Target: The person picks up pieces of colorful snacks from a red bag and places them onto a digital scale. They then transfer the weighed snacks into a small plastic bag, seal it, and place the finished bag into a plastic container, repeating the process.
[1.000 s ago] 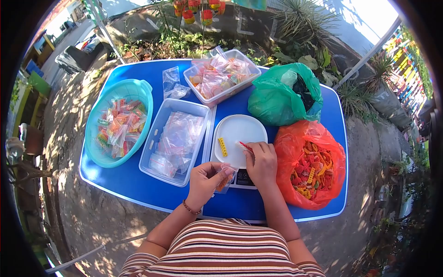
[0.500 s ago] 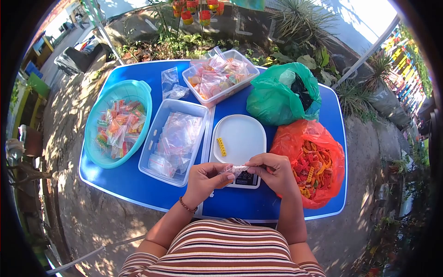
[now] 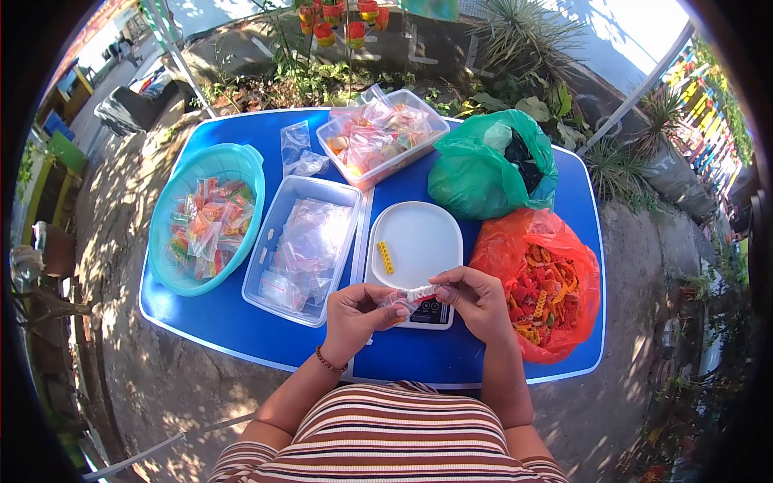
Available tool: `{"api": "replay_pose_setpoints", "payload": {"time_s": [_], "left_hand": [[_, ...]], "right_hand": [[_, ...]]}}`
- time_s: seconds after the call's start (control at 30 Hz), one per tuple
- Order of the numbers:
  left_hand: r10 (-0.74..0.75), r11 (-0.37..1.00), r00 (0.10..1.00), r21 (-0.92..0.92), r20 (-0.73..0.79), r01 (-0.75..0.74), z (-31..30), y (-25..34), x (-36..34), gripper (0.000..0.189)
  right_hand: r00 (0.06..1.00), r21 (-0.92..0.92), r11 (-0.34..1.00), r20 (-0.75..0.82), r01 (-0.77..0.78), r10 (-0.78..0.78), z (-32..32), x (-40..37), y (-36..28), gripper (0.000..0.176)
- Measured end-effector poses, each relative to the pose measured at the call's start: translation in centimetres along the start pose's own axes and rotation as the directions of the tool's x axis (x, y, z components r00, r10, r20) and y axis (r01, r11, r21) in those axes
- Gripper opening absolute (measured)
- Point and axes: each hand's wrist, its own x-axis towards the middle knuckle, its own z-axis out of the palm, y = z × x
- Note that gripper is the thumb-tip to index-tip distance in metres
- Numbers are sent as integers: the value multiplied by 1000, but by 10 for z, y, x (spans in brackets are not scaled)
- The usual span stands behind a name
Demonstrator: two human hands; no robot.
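Note:
Over the front of a white kitchen scale [image 3: 431, 233], my left hand [image 3: 362, 318] pinches a small clear plastic bag [image 3: 394, 299] between thumb and fingers. My right hand [image 3: 475, 298] grips the right end of a white ridged strip [image 3: 420, 292], whose left end meets the bag. A red edge shows just under the strip. On the scale's plate lies a yellow ridged piece [image 3: 386, 258], apart from both hands. The scale's dark button panel [image 3: 427, 312] is partly hidden behind my hands.
Left stands a turquoise basket [image 3: 159, 241] of filled packets, beside a clear bin [image 3: 251, 282] of plastic bags. A tub [image 3: 378, 179] of packets sits at the back. Right are a green bag [image 3: 475, 173] and a red bag [image 3: 584, 266] of red and yellow pieces.
My hands stay over the scale's front. More of the white ridged strip shows between them now, and my right fingertips have shifted slightly right along it.

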Motion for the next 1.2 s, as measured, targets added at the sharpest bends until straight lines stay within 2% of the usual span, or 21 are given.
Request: {"api": "replay_pose_setpoints", "payload": {"time_s": [0.1, 0.17, 0.2, 0.3, 0.4, 0.47, 0.6, 0.7, 0.8, 0.87, 0.9, 1.0, 1.07, 1.1, 1.17, 1.2], "left_hand": [[-6, 1000, 1000, 24, -10, 6, 3, 0, 0, 29], [20, 999, 1000, 38, 2, -20, 7, -3, 0, 30], [-21, 998, 1000, 68, 18, 20, 7, -1, 0, 29], [-104, 986, 993, 134, 63, 95, 9, 3, 1, 29], [-103, 981, 991, 174, 91, 86, 9, -4, 2, 28], [-111, 969, 990, 231, 82, 89, 7, -9, 1, 28], [-91, 992, 994, 87, 55, 86, 12, -9, -3, 27], [-70, 997, 997, 21, 23, 69, 12, -11, -4, 28], [-67, 998, 998, -3, 2, 67, 12, -7, -5, 29], [-87, 996, 996, -8, -22, 86, 10, -7, -6, 31], [-66, 998, 997, 9, -39, 66, 11, -6, -6, 32], [-8, 998, 998, 68, -56, 12, 12, -5, -7, 35], [21, 994, 1000, 112, -19, -18, 7, -10, -7, 38], [45, 997, 998, 66, -33, -42, 8, -9, -9, 38], [90, 995, 994, -25, -63, -92, 13, -6, -13, 38], [216, 976, 974, -21, -70, -218, 14, -6, -13, 34]], "right_hand": [[991, -225, 965, 32, 137, -134, 0, 2, 0, 21], [987, -375, 913, 51, 161, -153, 3, 1, -13, 21], [985, -446, 878, 62, 172, -161, 7, 1, -18, 21], [995, -229, 973, -89, 20, -41, 18, 0, -8, 17], [964, -337, 920, -96, 201, -246, 24, 6, 0, 15], [971, -328, 924, -69, 196, -230, 27, 5, 1, 15], [975, -432, 876, 30, 213, -222, 30, 2, -4, 16], [948, -342, 908, -114, 243, -297, 37, 4, -1, 17], [978, -282, 944, -74, 169, -197, 33, -1, 3, 13], [972, -398, 890, 22, 224, -235, 29, -1, -1, 11], [966, -452, 855, 71, 254, -249, 28, 0, -3, 10], [952, -437, 850, 52, 295, -303, 29, 3, -1, 11], [915, -527, 754, 136, 391, -379, 33, 5, -10, 12], [893, -565, 699, 181, 438, -413, 36, 6, -16, 15], [924, -450, 808, 141, 379, -355, 40, 5, -24, 20], [938, -389, 854, 124, 347, -325, 41, 4, -25, 22]]}}
